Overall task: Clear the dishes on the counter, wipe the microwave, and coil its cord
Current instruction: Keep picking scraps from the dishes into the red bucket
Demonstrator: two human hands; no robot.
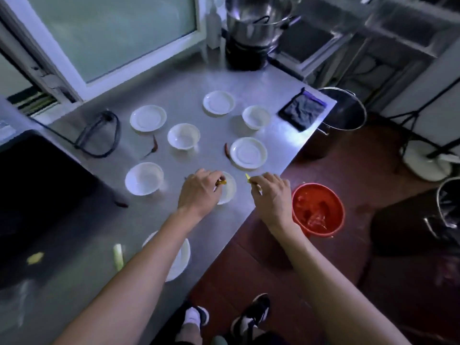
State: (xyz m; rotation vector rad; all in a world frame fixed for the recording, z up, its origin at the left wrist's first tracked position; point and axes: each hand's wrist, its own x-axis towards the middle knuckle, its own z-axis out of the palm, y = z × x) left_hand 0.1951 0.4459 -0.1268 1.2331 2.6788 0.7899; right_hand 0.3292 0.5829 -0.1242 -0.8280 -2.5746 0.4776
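1. Microwave (37,185): dark box at the counter's left edge. Its black cord (99,135) lies in a loose loop just to its right, toward the back of the counter.
2. Counter (174,78): bare steel. A yellow scrap (35,258) and a pale green stalk piece (118,257) sit near the front-left.
3. Dishes, all white. Left group: plate (147,118) toward the back, bowl (144,178) in front of it, and a front plate (180,260) at the front edge, half under my left forearm.
4. Red chili (154,144) lies between the back-left plate and the middle bowl (183,136).
5. My left hand (199,192): fingers pinched together on a small orange-brown scrap (221,182), held over a near dish (227,188). Plate or bowl, can't tell; the hand covers most of it.
6. Second chili (227,150) touches the left rim of the right-hand plate (248,153).
7. Back row: another plate (218,102), then a bowl (256,117) to its right.
8. My right hand (271,195): at the counter's right edge, fingers closed on a thin yellow-green sliver (249,177).
9. Dark cloth (302,111) on the back-right corner.
10. Red bucket (317,210) on the floor, just off the right edge, beside my right hand.
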